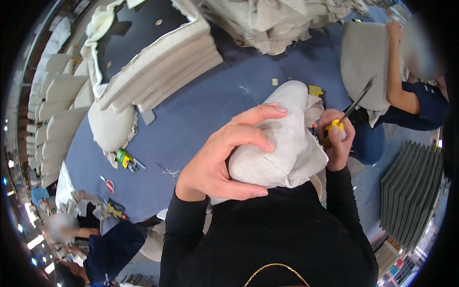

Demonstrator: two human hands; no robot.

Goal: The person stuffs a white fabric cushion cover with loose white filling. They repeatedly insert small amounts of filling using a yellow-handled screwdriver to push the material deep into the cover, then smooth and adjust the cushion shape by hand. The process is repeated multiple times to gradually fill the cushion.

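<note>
While the left hand [224, 160] arches over the near end of a cushion covered in pale woven fabric [282, 143], its fingers spread wide and curl down onto the cloth, the thumb pressing along the lower edge and the index finger stretched across the top. That grip is clamped on the cushion, holding it close against the person's chest, above the blue bench [201, 110]. The forearm, in a black sleeve, rises from the lower edge and bends at the wrist so the palm faces down.

Just right of the cushion, the right hand [337, 138] closes in a fist around the yellow handle of a screwdriver [351, 107]. Its dark metal shaft slants up and away to the right, clear of the fabric. This fist touches the cushion's loose right flap.

Beyond the left grip, further across the bench, lie a stack of flat padded panels [162, 67] and a heap of loose fabric [277, 21]. Beyond the screwdriver, another person's arm [397, 71] holds a grey seat pad [366, 64].
</note>
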